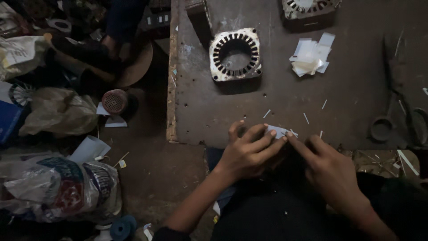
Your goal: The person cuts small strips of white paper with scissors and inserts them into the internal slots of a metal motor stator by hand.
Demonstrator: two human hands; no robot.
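Head view, dim: left hand [249, 151] and right hand [327, 172] meet at near edge of dark workbench [356, 98], fingertips of both pinching a small white paper slip [277, 131]. Slotted metal stator core [235, 54] and paper pile [310, 56] farther back, scissors [399, 120] at right. Risk: thin slip could crease or slide off the edge w/ uneven pressure.
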